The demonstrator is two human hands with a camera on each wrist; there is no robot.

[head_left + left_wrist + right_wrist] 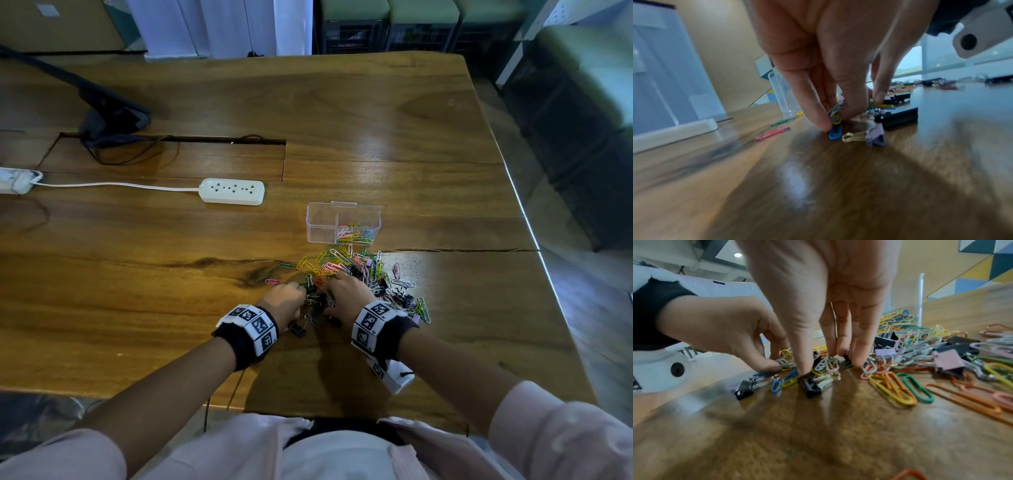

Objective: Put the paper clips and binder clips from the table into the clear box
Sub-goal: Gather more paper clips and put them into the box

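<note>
While both hands dig at heap, head view: paper clips [346, 263] and binder clips [399, 294] spread at 6 o'clock of clear box [343, 222], near table [376, 137] right edge; open room at 9 o'clock.
Left wrist view: left hand [838, 65] pinches light, slippery clip bunch.
Right wrist view: right hand [828, 305], fingertips down, rakes the heap; whether it grips is unclear. Judgement: pinch binder clips by stiff bodies.

Both forearms reach toward twelve o'clock, each wrist wrapped in a black band with marker tiles. The left hand [286, 301] points fingertips down, thumb and fingers pinched together. The right hand [347, 294], just at its three o'clock, stands fingertips-down too, fingers fairly straight.
</note>
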